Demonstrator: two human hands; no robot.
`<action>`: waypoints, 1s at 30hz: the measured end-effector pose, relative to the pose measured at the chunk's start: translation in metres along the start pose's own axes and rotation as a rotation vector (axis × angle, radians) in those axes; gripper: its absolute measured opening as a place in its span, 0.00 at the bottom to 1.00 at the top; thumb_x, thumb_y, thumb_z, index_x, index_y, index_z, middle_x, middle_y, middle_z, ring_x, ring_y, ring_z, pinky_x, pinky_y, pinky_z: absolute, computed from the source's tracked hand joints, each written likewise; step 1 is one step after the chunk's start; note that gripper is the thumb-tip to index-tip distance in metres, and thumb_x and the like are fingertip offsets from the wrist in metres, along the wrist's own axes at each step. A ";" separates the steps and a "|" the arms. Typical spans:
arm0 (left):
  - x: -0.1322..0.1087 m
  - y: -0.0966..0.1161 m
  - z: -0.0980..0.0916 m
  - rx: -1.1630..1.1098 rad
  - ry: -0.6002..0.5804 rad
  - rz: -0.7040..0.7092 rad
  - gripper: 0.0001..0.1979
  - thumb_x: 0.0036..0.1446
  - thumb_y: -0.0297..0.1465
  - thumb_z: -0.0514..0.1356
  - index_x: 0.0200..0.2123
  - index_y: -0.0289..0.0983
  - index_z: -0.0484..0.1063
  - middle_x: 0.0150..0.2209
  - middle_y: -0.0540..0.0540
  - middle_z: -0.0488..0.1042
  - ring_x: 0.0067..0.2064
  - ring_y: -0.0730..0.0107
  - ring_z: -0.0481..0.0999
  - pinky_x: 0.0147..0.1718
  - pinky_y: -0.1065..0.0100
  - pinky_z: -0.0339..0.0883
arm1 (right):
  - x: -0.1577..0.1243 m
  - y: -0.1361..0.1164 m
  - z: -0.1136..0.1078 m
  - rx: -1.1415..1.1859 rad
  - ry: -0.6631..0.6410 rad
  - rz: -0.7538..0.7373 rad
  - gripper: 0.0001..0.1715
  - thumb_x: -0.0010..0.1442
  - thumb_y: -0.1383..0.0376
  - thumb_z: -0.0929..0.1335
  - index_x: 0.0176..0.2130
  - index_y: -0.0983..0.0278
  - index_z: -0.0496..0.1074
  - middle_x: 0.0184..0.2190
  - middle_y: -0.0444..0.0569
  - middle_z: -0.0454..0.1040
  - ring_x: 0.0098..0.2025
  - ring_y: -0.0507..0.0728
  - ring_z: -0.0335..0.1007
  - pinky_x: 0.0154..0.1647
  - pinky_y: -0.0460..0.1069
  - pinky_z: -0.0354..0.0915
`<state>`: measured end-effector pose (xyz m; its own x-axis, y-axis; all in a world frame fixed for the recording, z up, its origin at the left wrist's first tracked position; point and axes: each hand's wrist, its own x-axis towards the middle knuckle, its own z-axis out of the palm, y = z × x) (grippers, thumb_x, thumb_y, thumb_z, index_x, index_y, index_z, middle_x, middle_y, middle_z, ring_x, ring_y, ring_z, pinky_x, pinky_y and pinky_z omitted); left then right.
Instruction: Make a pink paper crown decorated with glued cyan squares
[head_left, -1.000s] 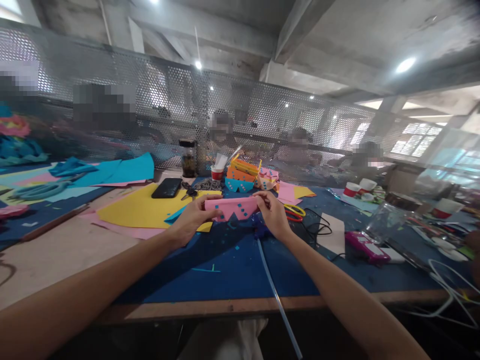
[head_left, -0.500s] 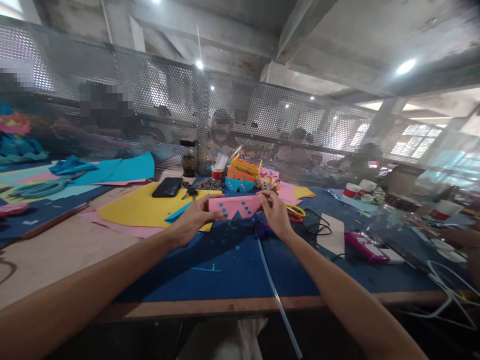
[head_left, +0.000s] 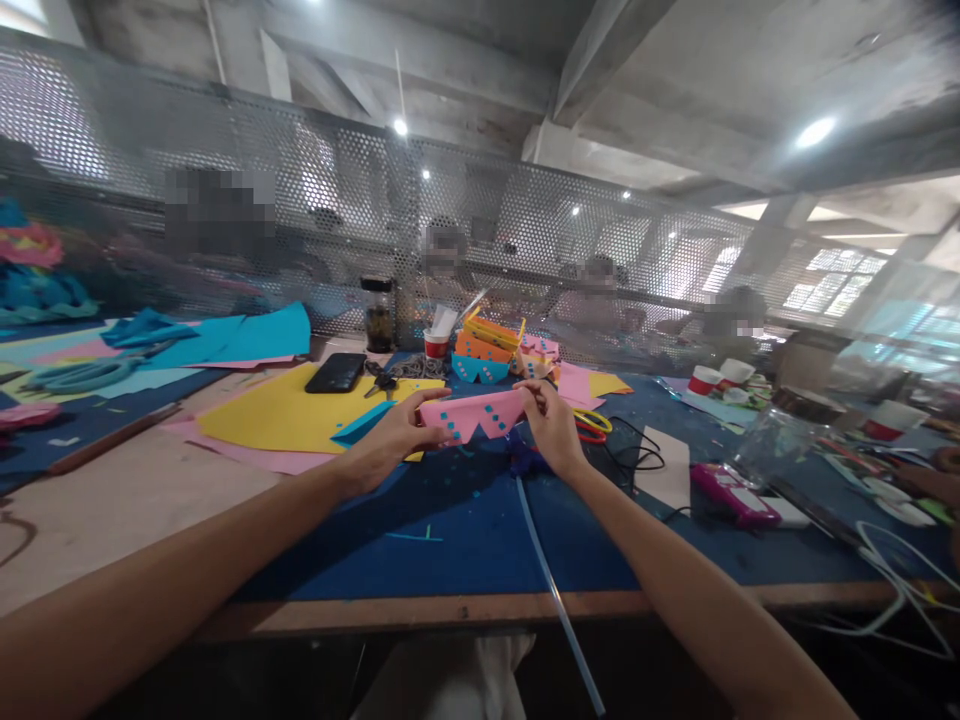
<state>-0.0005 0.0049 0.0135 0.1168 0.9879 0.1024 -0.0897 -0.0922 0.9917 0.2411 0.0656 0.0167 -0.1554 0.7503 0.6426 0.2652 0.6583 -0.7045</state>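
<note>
Between my two hands, above the blue table covering [head_left: 480,550], is a pink paper strip [head_left: 474,410] with small blue squares stuck on it and V-shaped notches along its lower edge. My left hand [head_left: 401,430] pinches its left end. Fingers of my right hand [head_left: 549,422] grip the right end. Just below the right hand lies a blue glue gun [head_left: 525,457], partly hidden, with a long clear glue stick [head_left: 559,600] reaching past the table edge. Behind the strip stand similar decorated pieces, a blue one [head_left: 480,369] and an orange one [head_left: 480,346].
Left of my hands are yellow paper [head_left: 262,420], a black phone [head_left: 336,373] and keys [head_left: 384,381]. A lidded jar [head_left: 378,315] and paper cup [head_left: 436,343] stand behind. To the right are yellow-and-red scissors handles [head_left: 592,425], a black cable [head_left: 637,455], a purple object [head_left: 733,495] and a clear jar [head_left: 780,440].
The pink strip has bowed slightly, its upper edge now curving between my hands. Both hands keep their hold in nearly the same place.
</note>
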 end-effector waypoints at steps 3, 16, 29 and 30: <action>0.001 -0.004 0.000 0.044 0.013 0.043 0.43 0.44 0.29 0.74 0.63 0.40 0.64 0.45 0.43 0.79 0.41 0.63 0.80 0.40 0.66 0.73 | 0.000 -0.001 0.000 0.003 -0.005 0.000 0.16 0.68 0.55 0.63 0.44 0.63 0.73 0.36 0.49 0.77 0.34 0.55 0.75 0.36 0.48 0.71; 0.000 -0.003 0.004 0.096 0.081 0.083 0.42 0.41 0.31 0.75 0.61 0.40 0.67 0.42 0.47 0.78 0.40 0.65 0.78 0.37 0.69 0.69 | -0.003 -0.005 0.002 -0.004 -0.024 -0.017 0.16 0.68 0.54 0.63 0.44 0.62 0.73 0.37 0.49 0.78 0.35 0.55 0.75 0.37 0.48 0.71; -0.001 -0.005 0.003 0.049 0.058 0.072 0.39 0.45 0.31 0.73 0.61 0.40 0.66 0.43 0.45 0.78 0.40 0.64 0.80 0.39 0.66 0.72 | -0.003 -0.002 0.002 -0.020 -0.021 -0.027 0.16 0.68 0.54 0.63 0.44 0.62 0.73 0.37 0.49 0.78 0.35 0.56 0.76 0.38 0.49 0.70; -0.001 -0.005 0.003 0.023 0.051 0.057 0.36 0.47 0.31 0.72 0.60 0.40 0.67 0.45 0.44 0.78 0.40 0.63 0.80 0.40 0.65 0.72 | -0.002 -0.001 0.002 -0.017 -0.021 -0.024 0.16 0.68 0.54 0.63 0.44 0.62 0.73 0.37 0.49 0.78 0.35 0.56 0.76 0.38 0.49 0.71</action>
<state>0.0024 0.0045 0.0090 0.0612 0.9859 0.1556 -0.0716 -0.1511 0.9859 0.2395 0.0631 0.0156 -0.1814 0.7353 0.6530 0.2775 0.6753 -0.6834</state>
